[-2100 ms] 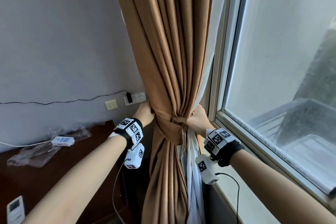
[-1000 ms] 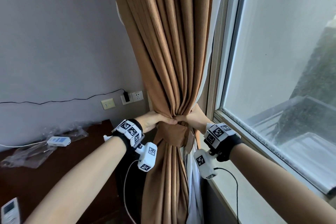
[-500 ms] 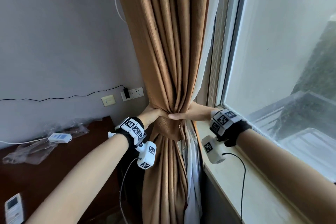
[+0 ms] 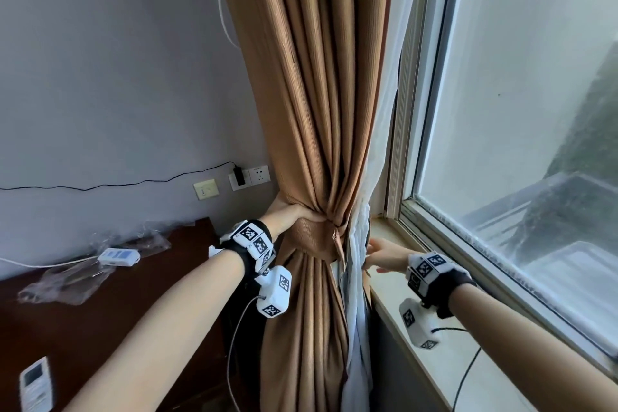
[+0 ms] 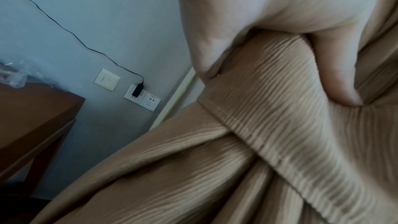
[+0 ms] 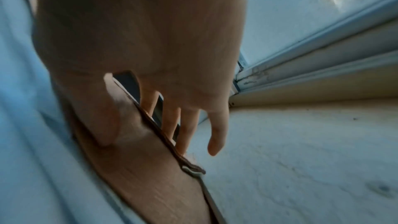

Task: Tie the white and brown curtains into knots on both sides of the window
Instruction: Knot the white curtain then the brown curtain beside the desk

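Nearest me, my right hand (image 4: 384,252) has let go of the bundle and dropped toward the sill (image 4: 444,344); the thumb lies on the loose brown strap end (image 6: 155,168), fingers straight behind it, though whether it truly pinches I cannot tell. Just left, my left hand (image 4: 287,212) still clamps the brown curtain (image 4: 314,110) where the band (image 4: 314,237) cinches it, fingers curled tight. The white curtain (image 4: 357,277) hangs at its right edge, against the window frame (image 4: 401,130) beyond. I judge this side's knot nearly finished; the tail wants tucking.
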The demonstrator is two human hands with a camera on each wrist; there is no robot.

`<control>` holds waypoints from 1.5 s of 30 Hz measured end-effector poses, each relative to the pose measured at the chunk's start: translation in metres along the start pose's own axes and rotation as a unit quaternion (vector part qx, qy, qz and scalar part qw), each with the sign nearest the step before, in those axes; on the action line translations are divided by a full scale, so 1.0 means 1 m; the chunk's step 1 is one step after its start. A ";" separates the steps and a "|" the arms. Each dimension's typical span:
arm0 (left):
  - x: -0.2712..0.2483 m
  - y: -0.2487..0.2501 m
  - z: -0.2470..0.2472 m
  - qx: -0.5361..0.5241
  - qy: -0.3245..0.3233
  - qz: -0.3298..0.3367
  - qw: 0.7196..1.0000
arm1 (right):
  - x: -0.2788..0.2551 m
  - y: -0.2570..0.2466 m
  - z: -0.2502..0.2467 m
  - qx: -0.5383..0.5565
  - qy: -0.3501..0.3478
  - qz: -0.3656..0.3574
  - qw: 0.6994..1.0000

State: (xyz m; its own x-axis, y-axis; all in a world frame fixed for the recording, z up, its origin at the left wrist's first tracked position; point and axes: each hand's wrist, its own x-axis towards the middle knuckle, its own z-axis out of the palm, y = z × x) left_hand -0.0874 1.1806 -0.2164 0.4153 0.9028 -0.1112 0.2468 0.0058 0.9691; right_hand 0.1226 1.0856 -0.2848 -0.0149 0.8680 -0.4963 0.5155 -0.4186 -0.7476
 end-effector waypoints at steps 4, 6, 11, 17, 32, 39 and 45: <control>0.000 -0.001 -0.002 0.000 0.007 -0.002 1.000 | -0.006 -0.002 0.009 0.039 0.006 -0.024 0.999; -0.001 0.000 -0.001 -0.001 0.014 -0.003 1.000 | -0.004 0.001 0.010 -0.008 0.037 -0.059 0.998; 0.000 -0.001 0.002 0.003 0.026 -0.007 1.000 | -0.003 0.009 0.020 -0.116 0.007 -0.020 0.993; 0.000 -0.001 0.005 0.001 0.047 -0.015 0.999 | -0.010 0.027 0.005 -0.177 0.054 -0.035 0.982; -0.003 0.003 0.010 0.002 0.058 -0.027 0.998 | 0.018 0.026 0.025 -0.060 0.095 -0.139 0.984; 0.000 0.003 0.012 -0.002 0.066 -0.021 0.998 | 0.028 0.024 0.028 -0.063 0.119 -0.131 0.982; 0.006 0.000 0.009 0.003 0.085 -0.023 0.996 | 0.010 0.028 0.006 -0.148 0.203 -0.089 0.964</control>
State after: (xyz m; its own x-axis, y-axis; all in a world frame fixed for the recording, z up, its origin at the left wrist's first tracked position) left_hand -0.0772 1.1821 -0.2195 0.2491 0.9615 -0.1162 0.2677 0.0470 0.9624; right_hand 0.1319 1.0812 -0.3129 0.1802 0.9772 -0.1123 0.7584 -0.2107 -0.6168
